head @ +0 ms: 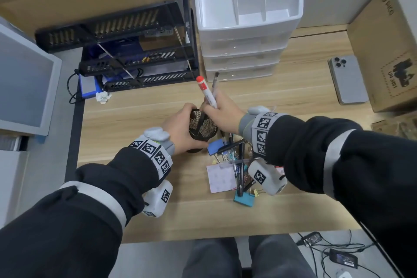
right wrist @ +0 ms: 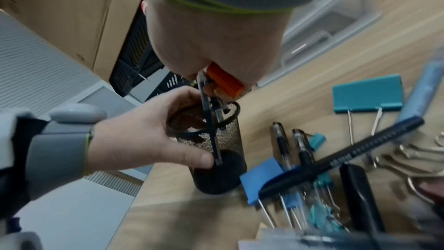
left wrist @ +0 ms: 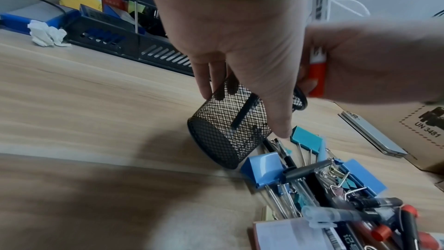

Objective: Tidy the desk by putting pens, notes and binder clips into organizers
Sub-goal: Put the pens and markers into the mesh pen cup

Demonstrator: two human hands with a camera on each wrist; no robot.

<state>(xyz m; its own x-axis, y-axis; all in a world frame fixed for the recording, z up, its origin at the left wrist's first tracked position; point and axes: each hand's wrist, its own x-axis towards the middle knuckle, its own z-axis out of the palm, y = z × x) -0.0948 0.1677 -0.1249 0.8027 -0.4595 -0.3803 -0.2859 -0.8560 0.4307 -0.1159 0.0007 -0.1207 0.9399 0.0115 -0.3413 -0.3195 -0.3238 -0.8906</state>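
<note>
My left hand grips a black mesh pen cup on the desk and tilts it toward the right. Above the cup's mouth my right hand holds a white marker with a red cap together with a thin dark pen. In the right wrist view another dark pen slants down into the cup from the right hand's fingers. To the right of the cup lies a pile of pens and blue binder clips, with a pink note pad at its near edge.
A white drawer organizer with open top compartments stands at the back centre, a black stacked tray rack to its left. A phone and a cardboard box sit at the right. Crumpled paper lies near the rack.
</note>
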